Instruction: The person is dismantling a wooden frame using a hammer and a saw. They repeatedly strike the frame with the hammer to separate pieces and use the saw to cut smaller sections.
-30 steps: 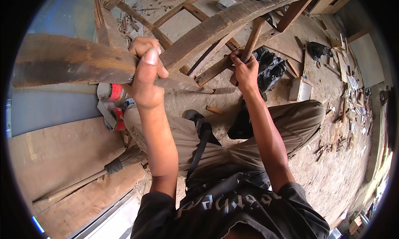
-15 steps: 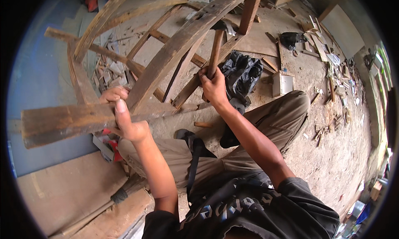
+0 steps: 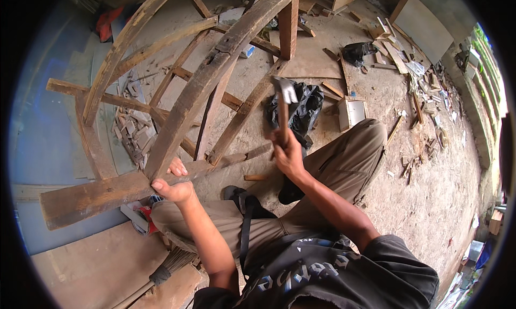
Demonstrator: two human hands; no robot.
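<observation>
Partly within the right hand's fingers (image 3: 292, 142), the hammer handle (image 3: 283, 115).

the left hand (image 3: 181, 193) holds a wooden board (image 3: 97, 199) where a curved wooden piece (image 3: 209, 64) meets it. the right hand (image 3: 289, 156) grips a hammer (image 3: 283, 115) by its handle, head up, in front of a black plastic bag (image 3: 310, 107). wood scraps (image 3: 417, 107) litter the floor (image 3: 381, 196), and a broom (image 3: 174, 260) lies at lower left near the person's leg (image 3: 188, 217).
</observation>
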